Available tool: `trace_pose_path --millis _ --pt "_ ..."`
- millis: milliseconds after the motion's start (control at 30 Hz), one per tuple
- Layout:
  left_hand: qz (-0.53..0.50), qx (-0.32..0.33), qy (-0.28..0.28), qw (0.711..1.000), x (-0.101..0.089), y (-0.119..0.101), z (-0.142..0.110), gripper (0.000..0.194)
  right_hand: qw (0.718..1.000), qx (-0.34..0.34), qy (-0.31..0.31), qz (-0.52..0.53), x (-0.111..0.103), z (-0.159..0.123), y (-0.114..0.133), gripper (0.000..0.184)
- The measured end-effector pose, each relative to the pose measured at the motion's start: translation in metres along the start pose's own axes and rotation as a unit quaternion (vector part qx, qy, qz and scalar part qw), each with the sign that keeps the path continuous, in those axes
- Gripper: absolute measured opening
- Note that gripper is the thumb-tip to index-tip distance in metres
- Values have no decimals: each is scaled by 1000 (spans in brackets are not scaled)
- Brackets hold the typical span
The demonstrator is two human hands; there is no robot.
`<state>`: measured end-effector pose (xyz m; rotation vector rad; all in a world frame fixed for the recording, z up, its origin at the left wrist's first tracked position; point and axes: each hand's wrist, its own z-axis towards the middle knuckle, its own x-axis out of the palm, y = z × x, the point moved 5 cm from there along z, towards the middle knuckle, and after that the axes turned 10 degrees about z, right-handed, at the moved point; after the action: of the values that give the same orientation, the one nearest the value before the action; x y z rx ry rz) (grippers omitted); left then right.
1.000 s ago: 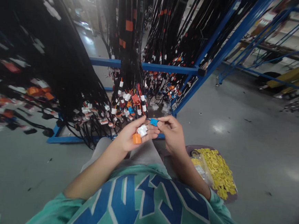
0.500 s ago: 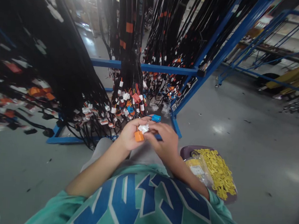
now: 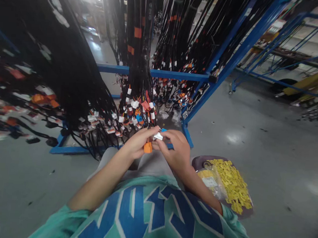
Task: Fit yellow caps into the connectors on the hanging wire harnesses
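Observation:
Between my two hands, above my lap, is a white connector (image 3: pixel 158 135). My left hand (image 3: pixel 138 143) is closed around its left side, thumb along the top. The fingers of my right hand (image 3: pixel 175 148) pinch it from the right. An orange connector (image 3: pixel 147 147) hangs below my left fingers. Part of a blue connector (image 3: pixel 163 130) shows just beyond my fingertips, mostly hidden. Behind my hands hang black wire harnesses (image 3: pixel 137 58), ending in several white, red, orange and blue connectors.
A blue metal rack (image 3: pixel 179 75) carries the harnesses in front of me. On the floor to my right sits a dark tub (image 3: pixel 200 159) holding yellow plastic pieces (image 3: pixel 229 181) and a clear bag (image 3: pixel 211 180). Another blue frame (image 3: pixel 261 74) stands further right.
My hands have drawn together around the white connector, and my left thumb has moved onto it. The orange connector has tipped to hang downward. The blue connector has become mostly covered.

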<state>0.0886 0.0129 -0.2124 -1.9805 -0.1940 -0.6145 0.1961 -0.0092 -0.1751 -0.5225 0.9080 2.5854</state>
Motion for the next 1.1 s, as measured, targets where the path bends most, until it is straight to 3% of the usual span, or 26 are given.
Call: trace_pose_path --millis 133,300,567,700,767,833,933,1000,1100 --pt "77 28 36 996 -4 0 1 20 999 -27 -22 -5 -4 2 -3 6" --pt "85 38 83 992 -3 1 4 22 999 -17 -28 11 -7 0 -8 5" --pt "73 47 81 993 1 4 12 27 998 39 -24 49 -6 -7 -13 13" --pt "57 58 67 994 2 -1 13 28 995 92 -37 -17 -33 -28 -45 25" --pt "54 55 72 994 3 -2 14 30 982 174 -22 -76 -63 -58 -79 26" --pt "53 51 81 994 4 -2 17 27 943 300 33 -138 -99 -106 -118 28" --pt "52 52 88 993 6 -2 21 25 826 508 146 -196 -154 -200 -162 22" --pt "49 55 90 993 9 -3 24 25 792 555 153 -202 -180 -251 -170 18" --pt "51 55 87 993 14 -3 27 25 771 587 150 -197 -186 -303 -170 20"
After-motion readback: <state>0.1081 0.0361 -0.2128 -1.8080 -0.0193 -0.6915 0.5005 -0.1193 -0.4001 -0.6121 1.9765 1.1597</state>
